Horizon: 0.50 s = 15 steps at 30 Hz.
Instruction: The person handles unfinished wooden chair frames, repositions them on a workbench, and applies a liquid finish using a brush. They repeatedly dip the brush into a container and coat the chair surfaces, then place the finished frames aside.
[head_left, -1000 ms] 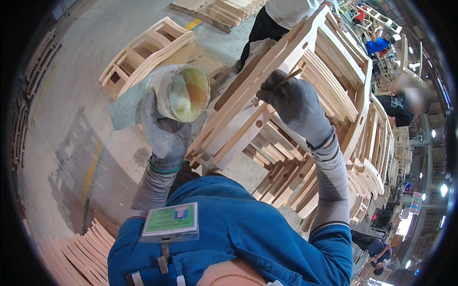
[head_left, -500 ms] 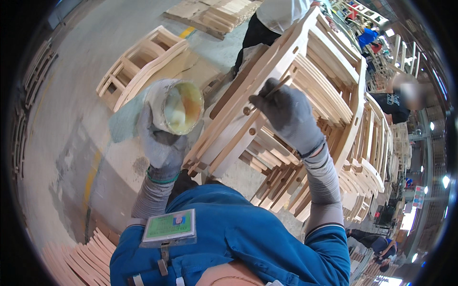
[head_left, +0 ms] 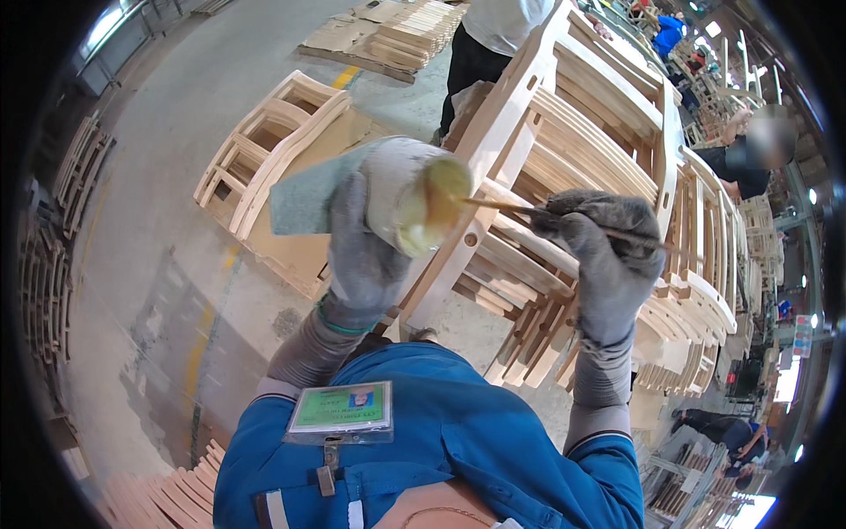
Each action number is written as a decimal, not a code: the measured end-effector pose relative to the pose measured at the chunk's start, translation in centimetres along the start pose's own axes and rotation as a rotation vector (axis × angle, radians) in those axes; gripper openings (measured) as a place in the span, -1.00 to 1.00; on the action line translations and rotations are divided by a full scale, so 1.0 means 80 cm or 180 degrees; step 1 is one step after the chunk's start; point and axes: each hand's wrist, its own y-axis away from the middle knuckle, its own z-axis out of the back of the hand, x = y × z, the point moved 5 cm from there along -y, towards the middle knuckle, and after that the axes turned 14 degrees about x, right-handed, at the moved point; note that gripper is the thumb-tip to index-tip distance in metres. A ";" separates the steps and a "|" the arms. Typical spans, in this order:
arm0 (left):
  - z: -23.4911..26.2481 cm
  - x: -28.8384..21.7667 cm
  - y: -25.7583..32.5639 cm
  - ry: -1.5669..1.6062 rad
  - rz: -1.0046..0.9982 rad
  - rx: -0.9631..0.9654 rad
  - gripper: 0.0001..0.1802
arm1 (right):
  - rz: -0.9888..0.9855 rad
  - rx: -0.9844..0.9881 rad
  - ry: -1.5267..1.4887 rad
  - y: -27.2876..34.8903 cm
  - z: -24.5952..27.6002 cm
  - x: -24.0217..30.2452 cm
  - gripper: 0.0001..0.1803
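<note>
Left hand: gloved in grey (head_left: 359, 264), wrapped around the cup from below and behind, thumb along its side.
Cup: pale and crusted (head_left: 394, 192), held up before the chest, tilted so its mouth faces right; yellowish matter coats the inside.
Sheet: grey-green (head_left: 301, 197), jutting out left of the cup; how it is held cannot be told.
Right hand: gloved in darker-stained grey (head_left: 608, 251), fingers curled, pinching the stick.
Stick: thin and brown (head_left: 504, 206), nearly level, its far tip at the cup's mouth; whether it touches the wall inside cannot be told.
Wooden frames: stacked (head_left: 520, 78), behind and below both hands, with round holes in some rails.
Low frame: wooden, curved (head_left: 304, 148), lying on cardboard (head_left: 269, 245) left of the stack.
Slats: curved, pale (head_left: 172, 495), at lower left.
Floor: grey concrete (head_left: 150, 185), with a worn yellow line.
Badge: green and white (head_left: 339, 409), clipped to the blue shirt (head_left: 414, 410).
Co-worker: white top, dark trousers (head_left: 476, 66), beyond the wooden frames.
</note>
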 end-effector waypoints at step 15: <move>-0.055 0.014 -0.032 0.1778 0.0232 -0.0086 -0.26 | 0.0554 0.0207 -0.0627 0.097 0.004 -0.020 -0.81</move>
